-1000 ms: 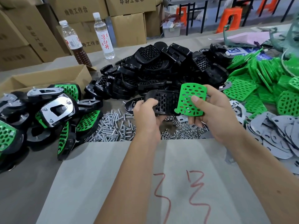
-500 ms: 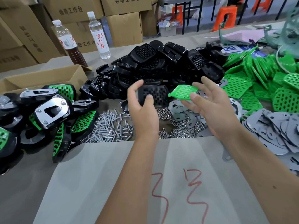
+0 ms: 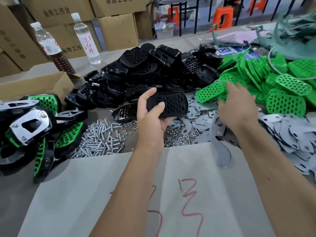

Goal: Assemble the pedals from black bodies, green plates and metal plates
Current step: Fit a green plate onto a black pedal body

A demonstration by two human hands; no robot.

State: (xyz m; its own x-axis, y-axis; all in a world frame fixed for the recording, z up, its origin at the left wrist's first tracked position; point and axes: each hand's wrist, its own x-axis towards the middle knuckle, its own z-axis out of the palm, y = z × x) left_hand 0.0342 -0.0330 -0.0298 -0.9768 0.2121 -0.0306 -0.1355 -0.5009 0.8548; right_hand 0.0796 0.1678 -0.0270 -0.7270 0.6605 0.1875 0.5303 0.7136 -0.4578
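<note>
A: What's in the left hand (image 3: 150, 115)?

B: One black body (image 3: 168, 105), an oval shell of glossy plastic, its studded face turned up toward the camera. The thumb lies curled over its near left end and the fingers wrap underneath, so it is gripped and lifted above the table, over the scattered nuts (image 3: 177, 137).

A: And the right hand (image 3: 234, 106)?

B: It holds a green plate (image 3: 209, 92), bright green, flat, punched all over with small holes. The fingers curl round its right end; the plate juts leftward, tilted, just beside the body but apart from it.

A: Where are the stocks?

B: Behind the hands a heap of black bodies (image 3: 145, 74); to the right a spread of green plates (image 3: 282, 93); below those, dull grey metal plates (image 3: 290, 134) lying overlapped, a few more under the hands.

A: Fasteners?

B: A pile of silver screws (image 3: 100, 139) left of the nuts.

A: Anything finished?

B: At the far left, assembled pedals (image 3: 34, 124), black with green inserts and shiny metal tops, stacked in front of an open cardboard box (image 3: 39, 86). Two bottles (image 3: 87, 38) stand beyond. A grey sheet (image 3: 102, 194) with red marks lies nearest, under the forearms.
</note>
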